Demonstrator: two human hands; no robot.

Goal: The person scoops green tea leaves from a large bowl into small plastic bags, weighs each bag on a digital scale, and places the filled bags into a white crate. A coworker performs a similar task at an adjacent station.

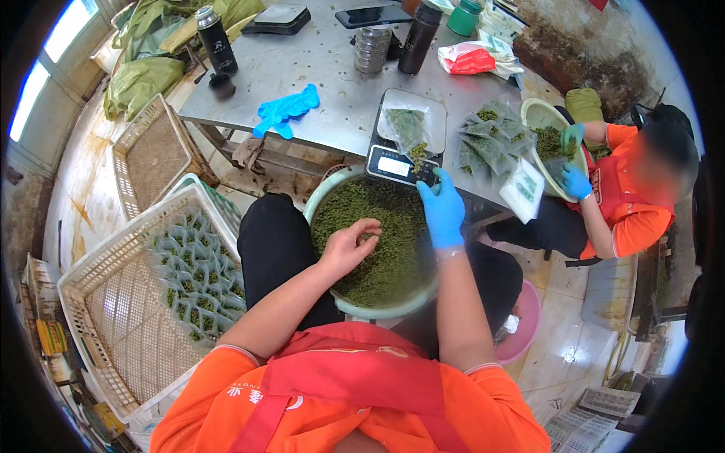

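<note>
My left hand [351, 248], bare, hovers over a pale green basin [314, 198] of small green peppercorns [377, 275]. Its fingers are curled in; whatever they hold is hidden. In a blue glove, my right hand [442, 210] reaches to the front right corner of a digital scale [375, 160], finger and thumb apart at its edge. On the scale's plate lies a clear plastic bag [408, 130], part filled with peppercorns. Its lower end hangs over the lit display, and some peppercorns show there, close to my gloved fingertips.
Filled bags [491, 140] lie right of the scale, beside a stack of flat bags [522, 189]. At right, a co-worker's gloved hands work in another basin [535, 113]. A white crate [113, 325] of filled bags stands at left. A blue glove [287, 111] and bottles [419, 38] are on the table.
</note>
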